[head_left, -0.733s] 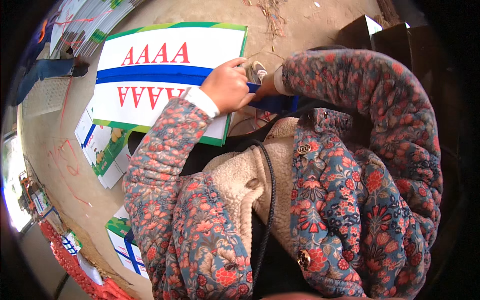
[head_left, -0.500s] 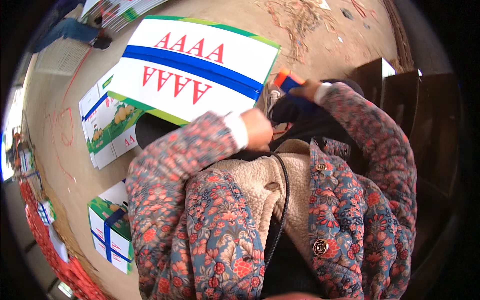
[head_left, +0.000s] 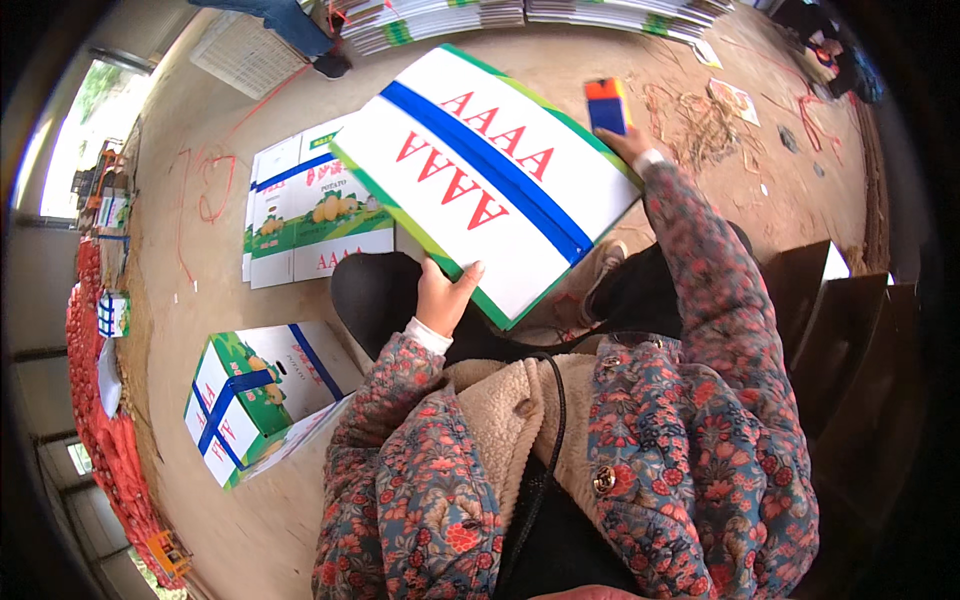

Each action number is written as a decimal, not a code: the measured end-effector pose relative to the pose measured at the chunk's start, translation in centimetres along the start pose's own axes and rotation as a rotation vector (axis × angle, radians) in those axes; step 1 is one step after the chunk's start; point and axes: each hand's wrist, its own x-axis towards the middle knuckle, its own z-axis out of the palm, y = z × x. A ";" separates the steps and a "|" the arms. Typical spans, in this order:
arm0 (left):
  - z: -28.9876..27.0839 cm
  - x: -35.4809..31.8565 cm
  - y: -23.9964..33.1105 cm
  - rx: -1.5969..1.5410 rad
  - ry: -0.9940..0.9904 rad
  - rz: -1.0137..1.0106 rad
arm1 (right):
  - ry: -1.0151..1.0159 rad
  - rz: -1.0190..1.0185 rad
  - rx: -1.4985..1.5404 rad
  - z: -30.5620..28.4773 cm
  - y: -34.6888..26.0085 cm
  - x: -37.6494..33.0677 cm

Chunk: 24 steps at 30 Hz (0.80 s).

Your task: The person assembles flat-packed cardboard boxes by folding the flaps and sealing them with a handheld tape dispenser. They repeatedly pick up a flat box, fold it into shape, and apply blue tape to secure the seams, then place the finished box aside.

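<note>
In front of my knees is a white carton (head_left: 440, 255) with green edges, red lettering and a strip of blue tape (head_left: 485, 172) along its face. My left hand (head_left: 447, 298) grips its near-left edge, thumb on the white face and fingers hidden beneath. At the carton's far-right side, my right hand (head_left: 632, 146) holds a blocky orange-and-blue tape dispenser (head_left: 606, 106) upright, apart from the face.
A taped open carton (head_left: 240, 400) stands on the floor at my left. Flat cartons (head_left: 320, 215) lie beyond it. Stacked flat cardboard (head_left: 430, 22) is at the back, near another person's leg (head_left: 300, 25). Dark brown panels (head_left: 850, 340) stand at right; tangled straps (head_left: 700, 125) litter the floor.
My left hand has gone from near my lap to the carton's edge. The carton has turned clockwise. My right hand has lifted the dispenser away from me. The whole view has shifted.
</note>
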 end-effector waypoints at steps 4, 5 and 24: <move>-5.7 9.0 1.7 0.148 -0.121 -0.037 | -0.089 -0.055 0.367 1.0 1.2 -8.1; -7.4 12.3 2.8 0.250 -0.145 -0.207 | -0.129 -0.065 0.512 1.8 1.3 -11.9; 0.4 12.6 9.5 0.008 -0.673 0.111 | -0.740 -0.354 0.338 -1.0 -7.3 -21.2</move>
